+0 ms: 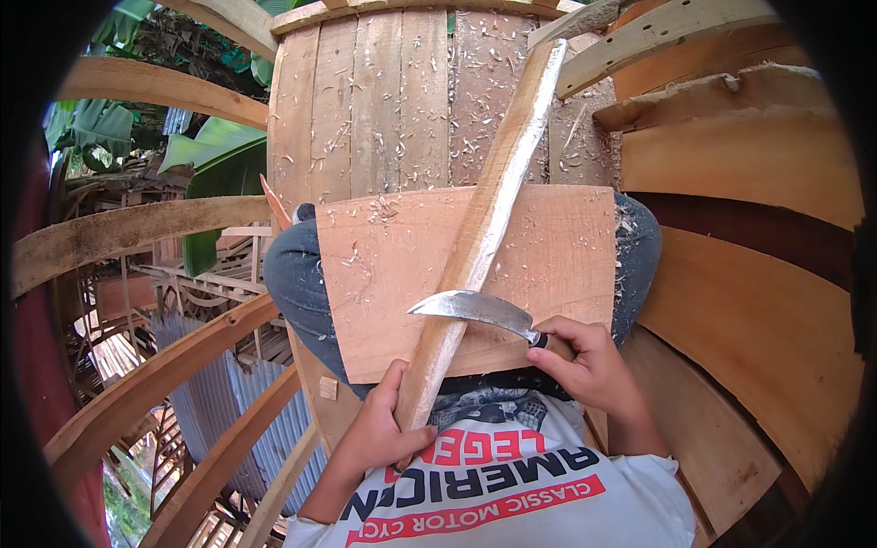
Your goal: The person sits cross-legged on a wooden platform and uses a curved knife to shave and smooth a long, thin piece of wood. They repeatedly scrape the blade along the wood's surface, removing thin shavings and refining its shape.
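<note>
A long wooden bar (494,205) slants across my lap, its far end up and to the right, with a pale, freshly cut strip along its right side. My left hand (387,427) is wrapped round the near end of the bar. In my right hand (587,363) is a curved knife (475,308) with a dark handle. Its broad metal blade lies across the bar, a little beyond my left hand, tip pointing left. Beneath the bar a flat wooden board (393,274) rests over my legs, dotted with shavings.
Plank flooring (375,110) strewn with curled shavings stretches ahead. Wooden rails (155,237) stand at the left, with a banana leaf (215,155) and corrugated sheets (242,411) beyond them. Broad wooden panels (744,169) line the right side. A small wood block (328,388) lies by my left leg.
</note>
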`<control>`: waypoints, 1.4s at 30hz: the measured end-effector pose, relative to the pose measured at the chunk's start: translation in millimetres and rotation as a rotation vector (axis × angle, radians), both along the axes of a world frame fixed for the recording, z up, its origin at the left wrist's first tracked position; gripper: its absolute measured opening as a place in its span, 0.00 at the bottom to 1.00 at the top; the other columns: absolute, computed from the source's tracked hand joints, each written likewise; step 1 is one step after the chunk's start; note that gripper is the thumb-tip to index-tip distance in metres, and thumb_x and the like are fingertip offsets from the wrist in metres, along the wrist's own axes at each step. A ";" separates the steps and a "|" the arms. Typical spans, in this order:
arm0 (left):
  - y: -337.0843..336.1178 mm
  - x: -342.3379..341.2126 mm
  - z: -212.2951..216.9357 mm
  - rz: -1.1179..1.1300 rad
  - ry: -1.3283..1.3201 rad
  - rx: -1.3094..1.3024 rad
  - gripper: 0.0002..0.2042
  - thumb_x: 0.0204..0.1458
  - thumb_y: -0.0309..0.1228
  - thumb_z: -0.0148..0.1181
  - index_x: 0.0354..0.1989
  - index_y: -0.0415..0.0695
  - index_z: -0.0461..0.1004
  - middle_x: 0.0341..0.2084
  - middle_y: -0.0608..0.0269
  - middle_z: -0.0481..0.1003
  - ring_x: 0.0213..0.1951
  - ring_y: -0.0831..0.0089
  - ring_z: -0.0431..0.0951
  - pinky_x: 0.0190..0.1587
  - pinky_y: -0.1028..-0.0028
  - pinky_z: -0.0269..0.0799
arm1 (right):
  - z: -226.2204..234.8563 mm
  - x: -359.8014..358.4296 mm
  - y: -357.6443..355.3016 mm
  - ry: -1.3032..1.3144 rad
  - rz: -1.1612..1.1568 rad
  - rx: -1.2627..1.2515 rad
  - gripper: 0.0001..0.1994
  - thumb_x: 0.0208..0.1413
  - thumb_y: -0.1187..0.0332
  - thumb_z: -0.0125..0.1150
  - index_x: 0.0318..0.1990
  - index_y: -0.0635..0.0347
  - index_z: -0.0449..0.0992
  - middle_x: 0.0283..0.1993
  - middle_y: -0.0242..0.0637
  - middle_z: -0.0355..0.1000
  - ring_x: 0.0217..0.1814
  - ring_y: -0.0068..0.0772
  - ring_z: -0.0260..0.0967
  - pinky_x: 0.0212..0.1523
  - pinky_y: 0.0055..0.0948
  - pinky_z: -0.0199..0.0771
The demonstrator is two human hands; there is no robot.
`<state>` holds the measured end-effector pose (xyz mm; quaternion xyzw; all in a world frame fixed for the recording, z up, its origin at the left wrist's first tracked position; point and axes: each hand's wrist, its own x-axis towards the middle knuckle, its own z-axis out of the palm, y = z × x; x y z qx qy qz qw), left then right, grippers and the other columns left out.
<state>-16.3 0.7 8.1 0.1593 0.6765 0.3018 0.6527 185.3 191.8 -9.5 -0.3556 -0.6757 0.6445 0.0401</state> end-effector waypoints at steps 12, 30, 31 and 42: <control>4.2 5.0 3.0 -0.110 0.178 0.024 0.32 0.34 0.31 0.67 0.50 0.37 0.60 0.30 0.49 0.74 0.33 0.65 0.77 0.39 0.70 0.71 | -4.8 1.3 7.3 -0.006 -0.211 0.295 0.09 0.51 0.71 0.64 0.34 0.65 0.71 0.18 0.26 0.64 0.22 0.13 0.56 0.22 0.19 0.56; 25.8 -1.0 40.3 -0.101 0.596 0.246 0.33 0.36 0.36 0.68 0.50 0.35 0.62 0.26 0.39 0.75 0.31 0.45 0.78 0.34 0.58 0.74 | 3.3 -17.3 -6.7 -0.083 0.074 0.434 0.14 0.52 0.62 0.63 0.24 0.62 0.69 0.16 0.46 0.65 0.18 0.48 0.67 0.19 0.35 0.63; 24.6 2.5 40.3 -0.104 0.609 0.246 0.33 0.35 0.36 0.68 0.50 0.35 0.62 0.26 0.39 0.75 0.31 0.45 0.78 0.33 0.58 0.74 | 1.6 -15.8 -2.1 -0.101 0.085 0.536 0.16 0.51 0.60 0.63 0.23 0.62 0.68 0.16 0.45 0.65 0.18 0.48 0.67 0.19 0.35 0.63; 2.6 12.3 46.1 -0.135 0.485 0.194 0.33 0.34 0.37 0.68 0.50 0.35 0.62 0.26 0.38 0.75 0.32 0.46 0.79 0.34 0.59 0.74 | -14.2 3.8 66.2 -0.269 -0.520 0.733 0.26 0.53 0.48 0.61 0.18 0.65 0.66 0.12 0.42 0.55 0.13 0.32 0.52 0.17 0.33 0.53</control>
